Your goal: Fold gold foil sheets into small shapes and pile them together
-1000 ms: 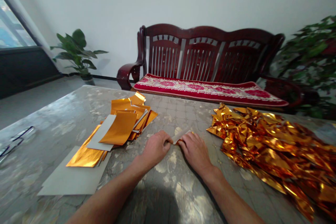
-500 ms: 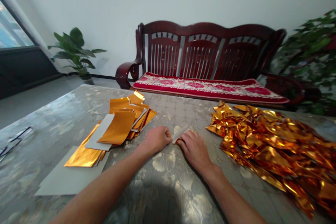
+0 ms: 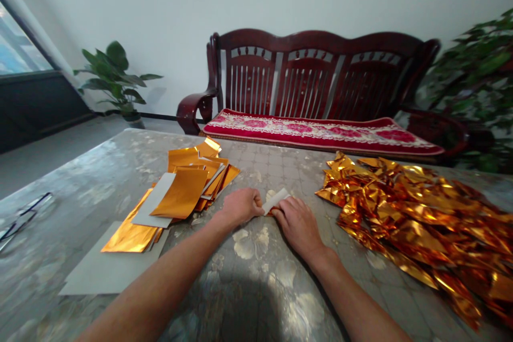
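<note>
The paper strip (image 3: 276, 201) has shifted between left hand (image 3: 241, 207) and right hand (image 3: 297, 225).

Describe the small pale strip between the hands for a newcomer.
On the marbled table before the wooden bench, find the left hand and right hand between the flat gold sheets and crumpled gold foil. The strip lies between them: narrow, pale, gold-edged at one end, unlike the shiny pieces.
</note>
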{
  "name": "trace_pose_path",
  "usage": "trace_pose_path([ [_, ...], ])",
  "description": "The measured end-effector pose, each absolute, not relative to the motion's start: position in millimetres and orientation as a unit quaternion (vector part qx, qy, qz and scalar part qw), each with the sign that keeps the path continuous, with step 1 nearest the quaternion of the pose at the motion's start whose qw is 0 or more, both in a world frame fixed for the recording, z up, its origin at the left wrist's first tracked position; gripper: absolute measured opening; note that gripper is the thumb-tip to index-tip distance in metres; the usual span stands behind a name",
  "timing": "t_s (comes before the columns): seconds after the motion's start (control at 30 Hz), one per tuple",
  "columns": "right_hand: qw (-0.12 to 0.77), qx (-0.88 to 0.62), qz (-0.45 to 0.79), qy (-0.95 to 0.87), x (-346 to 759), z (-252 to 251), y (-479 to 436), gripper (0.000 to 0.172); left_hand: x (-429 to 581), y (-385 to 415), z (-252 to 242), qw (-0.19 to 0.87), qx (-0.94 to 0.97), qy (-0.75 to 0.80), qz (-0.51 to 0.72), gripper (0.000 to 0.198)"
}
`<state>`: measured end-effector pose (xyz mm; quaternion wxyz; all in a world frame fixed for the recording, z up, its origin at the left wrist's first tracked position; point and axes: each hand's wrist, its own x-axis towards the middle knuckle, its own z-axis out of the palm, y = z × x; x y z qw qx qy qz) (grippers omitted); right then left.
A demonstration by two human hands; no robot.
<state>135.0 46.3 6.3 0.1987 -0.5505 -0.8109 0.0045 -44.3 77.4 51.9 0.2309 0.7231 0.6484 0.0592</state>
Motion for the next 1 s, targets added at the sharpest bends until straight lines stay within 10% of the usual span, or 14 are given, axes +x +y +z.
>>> trace_pose_path([
  [1.0,0.128,-0.592,-0.042,-0.795,125,16,43,0.016,-42,79,55,0.203,0.753,0.625,0.025,0.013],
])
